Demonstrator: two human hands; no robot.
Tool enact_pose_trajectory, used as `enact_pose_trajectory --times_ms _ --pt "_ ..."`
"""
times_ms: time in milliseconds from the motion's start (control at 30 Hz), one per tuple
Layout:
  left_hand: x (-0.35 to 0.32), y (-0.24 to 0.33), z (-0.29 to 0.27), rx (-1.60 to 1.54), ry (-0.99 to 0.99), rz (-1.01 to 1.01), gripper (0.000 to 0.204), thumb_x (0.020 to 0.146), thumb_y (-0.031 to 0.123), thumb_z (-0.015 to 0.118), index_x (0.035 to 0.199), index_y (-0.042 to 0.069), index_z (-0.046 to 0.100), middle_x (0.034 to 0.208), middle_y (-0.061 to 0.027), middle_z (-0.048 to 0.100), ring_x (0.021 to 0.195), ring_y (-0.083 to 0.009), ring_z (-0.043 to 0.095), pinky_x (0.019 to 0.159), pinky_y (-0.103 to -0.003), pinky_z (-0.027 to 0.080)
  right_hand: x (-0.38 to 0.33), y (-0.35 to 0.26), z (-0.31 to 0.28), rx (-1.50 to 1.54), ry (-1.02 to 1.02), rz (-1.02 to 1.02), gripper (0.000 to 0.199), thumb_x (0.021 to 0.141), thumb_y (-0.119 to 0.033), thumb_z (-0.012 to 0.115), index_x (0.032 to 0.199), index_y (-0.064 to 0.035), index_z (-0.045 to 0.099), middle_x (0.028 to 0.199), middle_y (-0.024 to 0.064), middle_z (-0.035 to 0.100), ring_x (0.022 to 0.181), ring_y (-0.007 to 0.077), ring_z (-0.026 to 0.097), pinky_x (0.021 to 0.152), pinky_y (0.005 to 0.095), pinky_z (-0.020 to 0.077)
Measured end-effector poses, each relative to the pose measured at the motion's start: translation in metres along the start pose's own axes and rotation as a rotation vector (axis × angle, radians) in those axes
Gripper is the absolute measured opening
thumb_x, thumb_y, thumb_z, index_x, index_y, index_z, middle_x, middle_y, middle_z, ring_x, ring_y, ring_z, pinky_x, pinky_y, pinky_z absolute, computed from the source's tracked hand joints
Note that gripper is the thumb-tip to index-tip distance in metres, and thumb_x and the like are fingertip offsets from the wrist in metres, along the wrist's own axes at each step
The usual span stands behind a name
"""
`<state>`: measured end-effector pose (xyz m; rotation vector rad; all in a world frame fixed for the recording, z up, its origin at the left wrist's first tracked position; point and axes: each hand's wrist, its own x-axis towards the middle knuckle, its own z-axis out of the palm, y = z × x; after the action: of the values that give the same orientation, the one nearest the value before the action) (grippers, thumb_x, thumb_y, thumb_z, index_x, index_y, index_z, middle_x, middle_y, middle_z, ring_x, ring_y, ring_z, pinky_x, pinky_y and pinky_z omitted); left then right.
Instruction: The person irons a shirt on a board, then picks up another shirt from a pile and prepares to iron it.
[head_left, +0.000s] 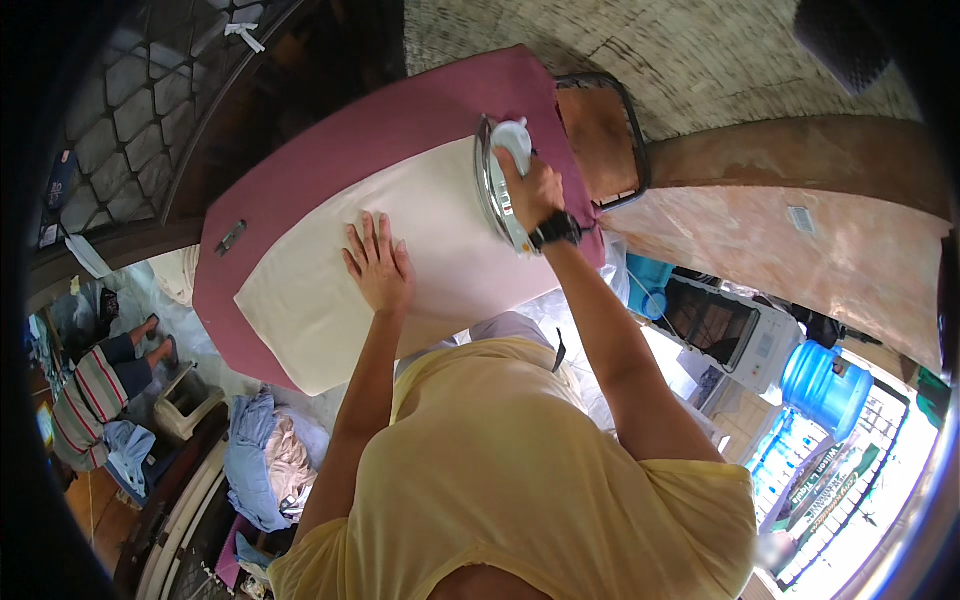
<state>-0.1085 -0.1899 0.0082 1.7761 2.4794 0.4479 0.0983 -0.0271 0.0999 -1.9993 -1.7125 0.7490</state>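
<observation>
A cream-coloured cloth [440, 235] lies flat over a maroon-covered ironing board [380, 130]. Spread on the left part of the cloth, my left hand [380, 268] rests palm down with its fingers apart. My right hand [532, 190], with a black watch at the wrist, is wrapped round the handle of a clothes iron [492, 180]. The iron has a silver base and a white upper part. It stands over the cloth's right edge, where cloth meets maroon cover. Its soleplate faces down and is hidden.
At the board's right end is a brown panel in a black metal frame [600, 140]. A small metal clip [231, 237] lies on the maroon cover. Piled clothes [262, 460] are at lower left, near a person in a striped shirt [90, 400]. A white microwave [735, 335] and blue water jug [825, 388] stand right.
</observation>
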Motion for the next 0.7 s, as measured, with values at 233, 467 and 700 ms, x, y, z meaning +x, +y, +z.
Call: enact_pose_trajectory --times_ms 233,467,700 --pt "0.005 0.004 -0.009 0.022 0.0 0.031 0.046 0.101 0.028 0.039 0.146 0.019 0.041 0.158 -0.0056 0.028 0.145 -0.0324 0.023 0.115 -0.053 0.019 0.038 -0.006 0.013 0.008 0.039 -0.094 0.071 0.082 -0.069 0.058 0.089 0.0004 0.069 0.071 0.0213 0.068 0.076 0.0421 0.068 0.07 0.0478 0.0547" --pt "0.039 -0.131 -0.056 -0.127 0.264 0.018 0.053 0.079 -0.01 0.05 0.13 0.004 0.053 0.135 -0.0172 0.052 0.125 -0.0382 0.047 0.105 -0.047 0.038 0.122 0.068 -0.087 -0.066 0.064 -0.035 0.086 0.079 -0.081 0.048 0.114 -0.0049 0.069 0.107 0.0288 0.066 0.109 0.0423 0.061 0.094 0.0447 0.0474" --pt "0.061 -0.223 -0.076 0.118 -0.242 -0.326 0.052 0.078 0.005 0.066 0.124 0.023 0.049 0.129 -0.0068 0.05 0.123 -0.0343 0.045 0.096 -0.053 0.04 0.149 0.121 -0.099 -0.162 0.045 0.014 0.089 0.078 -0.081 0.049 0.111 -0.0005 0.068 0.103 0.0298 0.066 0.108 0.0414 0.062 0.093 0.0427 0.0474"
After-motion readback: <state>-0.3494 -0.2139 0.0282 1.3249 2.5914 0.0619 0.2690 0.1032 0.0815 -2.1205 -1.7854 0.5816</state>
